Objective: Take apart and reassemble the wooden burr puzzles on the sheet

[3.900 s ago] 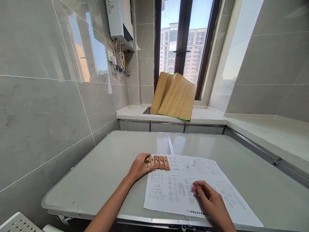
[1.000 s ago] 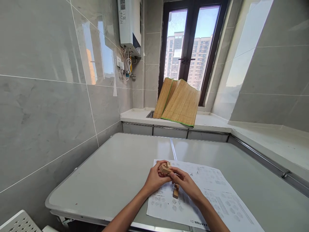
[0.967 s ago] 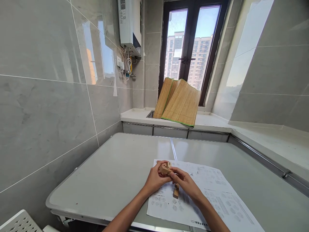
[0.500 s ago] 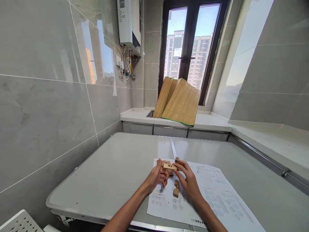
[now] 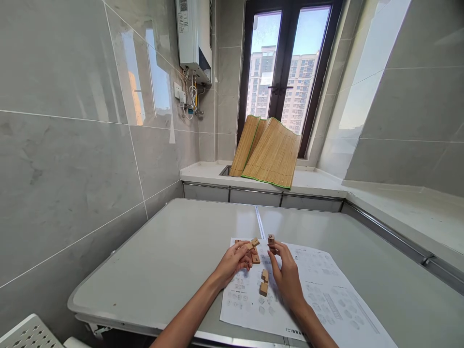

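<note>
My left hand (image 5: 235,260) is closed on a pale notched wooden block (image 5: 254,242), which juts out tilted past the fingertips. Just to the right, my right hand (image 5: 287,274) has its fingers around a second wooden block (image 5: 271,239), held upright with a dark mark on its end; the fingers cover its lower part. Beyond the left hand, partly hidden by it, lie darker wooden pieces (image 5: 256,258). Between the two wrists another notched wooden block (image 5: 264,283) rests on the printed paper sheet (image 5: 253,314).
The sheet lies on a pale folding table (image 5: 145,270) with a seam down its middle. A white perforated chair (image 5: 31,333) is at the lower left. At the back, a bamboo mat (image 5: 273,152) leans on a white counter (image 5: 206,173) below the window.
My right hand has let go of the pale notched block and moved slightly right with the marked block. My left hand keeps the pale block, now tilted up.
</note>
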Demonstrator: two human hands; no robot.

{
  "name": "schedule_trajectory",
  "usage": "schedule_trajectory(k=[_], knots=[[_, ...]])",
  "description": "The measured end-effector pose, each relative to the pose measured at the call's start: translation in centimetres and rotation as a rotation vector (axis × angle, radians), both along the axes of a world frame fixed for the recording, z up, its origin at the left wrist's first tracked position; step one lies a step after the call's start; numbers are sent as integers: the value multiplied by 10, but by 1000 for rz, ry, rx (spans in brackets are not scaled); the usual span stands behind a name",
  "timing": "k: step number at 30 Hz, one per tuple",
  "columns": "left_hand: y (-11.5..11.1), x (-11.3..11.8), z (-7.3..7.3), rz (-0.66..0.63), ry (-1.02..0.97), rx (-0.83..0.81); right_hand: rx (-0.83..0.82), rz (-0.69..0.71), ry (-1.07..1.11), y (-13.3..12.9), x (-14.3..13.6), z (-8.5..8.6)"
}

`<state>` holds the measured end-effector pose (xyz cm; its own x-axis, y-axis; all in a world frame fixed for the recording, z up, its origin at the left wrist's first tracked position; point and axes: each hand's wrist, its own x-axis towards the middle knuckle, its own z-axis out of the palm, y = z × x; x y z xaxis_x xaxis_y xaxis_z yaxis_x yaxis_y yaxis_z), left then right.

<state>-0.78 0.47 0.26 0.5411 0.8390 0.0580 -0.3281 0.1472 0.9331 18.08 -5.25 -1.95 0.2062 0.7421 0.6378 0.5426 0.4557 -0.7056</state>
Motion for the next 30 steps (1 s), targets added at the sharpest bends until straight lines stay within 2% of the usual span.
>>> schedule_trajectory(k=[5, 8, 17, 25, 30], knots=[[-1, 2, 0, 28, 111, 89, -64, 38, 123, 1, 2, -2], [-1, 3, -1, 42, 174, 139, -61, 98, 124, 2, 3, -3], [0, 5, -6, 85, 262, 232, 22, 45, -76, -3, -2, -2], [-4, 3, -3, 61, 258, 302, 66, 126, -303, -7, -11, 0], [-3, 2, -7, 57, 292, 314, 176, -43, -376, -4, -9, -2]])
